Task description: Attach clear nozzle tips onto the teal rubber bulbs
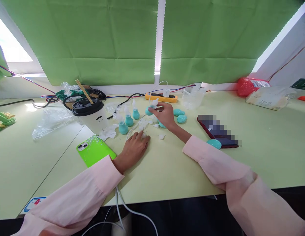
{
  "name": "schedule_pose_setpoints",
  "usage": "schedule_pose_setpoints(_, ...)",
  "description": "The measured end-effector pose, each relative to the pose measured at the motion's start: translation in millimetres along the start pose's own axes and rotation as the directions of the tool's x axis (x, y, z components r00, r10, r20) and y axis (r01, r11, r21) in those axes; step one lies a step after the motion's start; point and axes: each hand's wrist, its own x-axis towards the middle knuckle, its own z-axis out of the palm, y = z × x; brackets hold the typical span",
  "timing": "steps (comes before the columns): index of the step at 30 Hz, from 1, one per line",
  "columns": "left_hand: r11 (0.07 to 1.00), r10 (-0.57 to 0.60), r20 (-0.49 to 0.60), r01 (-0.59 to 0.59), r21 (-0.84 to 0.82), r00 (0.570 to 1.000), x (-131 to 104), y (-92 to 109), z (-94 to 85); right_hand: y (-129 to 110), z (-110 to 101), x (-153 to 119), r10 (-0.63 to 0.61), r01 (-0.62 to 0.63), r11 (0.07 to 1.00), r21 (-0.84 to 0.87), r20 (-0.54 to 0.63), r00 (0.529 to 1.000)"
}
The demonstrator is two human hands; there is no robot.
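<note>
My right hand (163, 113) pinches a small white pointed piece (154, 103) at the top of a teal bulb-shaped piece (148, 111). Palm down on the table, my left hand (134, 147) has its fingers spread, the tips beside loose white pieces (143, 124). To the left of my right hand, several teal bulbs (129, 120) stand upright with translucent pointed tops. More teal pieces (182, 118) lie on their sides behind my right wrist. Another white piece (161, 136) lies between my hands.
A lidded paper cup (90, 119) with a stick stands at left, behind a lime-green phone (95, 150). At right are a dark phone (218, 132), a teal oval (213, 143) and a tissue pack (267, 98). A yellow power strip (171, 98) and clear plastic bag (193, 98) lie behind.
</note>
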Motion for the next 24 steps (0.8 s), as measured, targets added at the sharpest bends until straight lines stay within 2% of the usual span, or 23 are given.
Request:
schedule_pose_setpoints(4, 1.0, -0.013, 0.053, 0.014, -0.018, 0.998, 1.2, -1.7, -2.2, 3.6, 24.2, 19.4, -0.067, 0.068, 0.981, -0.183, 0.012, 0.998)
schedule_pose_setpoints(7, 0.998, -0.043, 0.062, 0.045, -0.031, 0.997, 1.9, -0.8, -5.2, 12.0, 41.7, 34.0, 0.059, -0.034, 0.915, -0.403, 0.049, 0.997)
schedule_pose_setpoints(9, 0.997, -0.063, 0.065, 0.066, -0.046, 0.996, 2.5, 0.4, -6.5, 19.9, 50.4, 40.9, 0.124, -0.074, 0.872, -0.485, 0.072, 0.99)
schedule_pose_setpoints(16, 0.993, -0.085, 0.074, 0.09, -0.072, 0.994, 3.3, 2.1, -7.5, 38.9, 57.8, 46.9, 0.159, -0.025, 0.85, -0.526, 0.211, 0.964)
schedule_pose_setpoints(24, 0.997, -0.053, 0.074, 0.056, -0.046, 0.996, 1.9, 0.8, -7.3, 38.7, 53.5, 42.4, 0.159, 0.054, 0.804, -0.593, 0.302, 0.94)
